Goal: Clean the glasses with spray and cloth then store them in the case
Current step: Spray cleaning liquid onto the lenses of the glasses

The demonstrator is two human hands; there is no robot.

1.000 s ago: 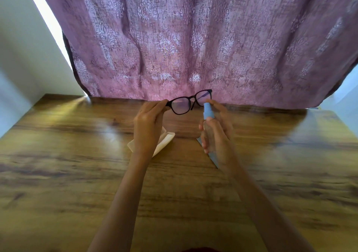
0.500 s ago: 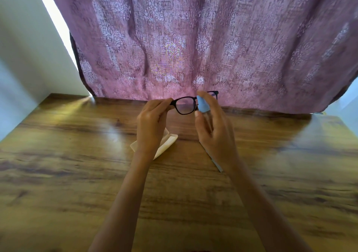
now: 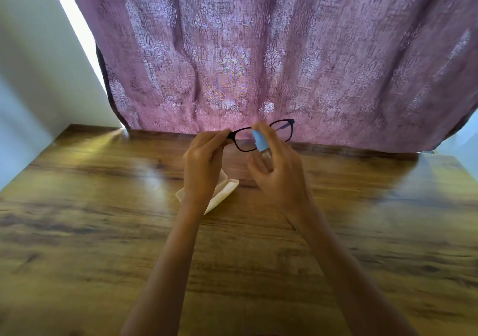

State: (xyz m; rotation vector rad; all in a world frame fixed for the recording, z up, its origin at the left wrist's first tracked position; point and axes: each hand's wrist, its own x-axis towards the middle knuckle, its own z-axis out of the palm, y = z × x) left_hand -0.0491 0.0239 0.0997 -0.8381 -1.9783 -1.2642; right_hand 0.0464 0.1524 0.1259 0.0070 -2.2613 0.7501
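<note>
My left hand [image 3: 203,163] pinches the left end of the black-framed glasses [image 3: 285,128] and holds them up above the far part of the wooden table [image 3: 103,232]. My right hand [image 3: 278,172] grips a small spray bottle with a light blue top [image 3: 259,140], its index finger resting on the top, right in front of the left lens. A cream-coloured case or folded cloth [image 3: 223,193] lies on the table under my left hand, partly hidden by it; I cannot tell which it is.
A mauve patterned curtain [image 3: 258,51] hangs along the table's far edge. A pale wall [image 3: 31,77] stands at the left.
The spray bottle has come up closer to the left lens, and my right index finger now sits on its top. The view has tilted up slightly.
</note>
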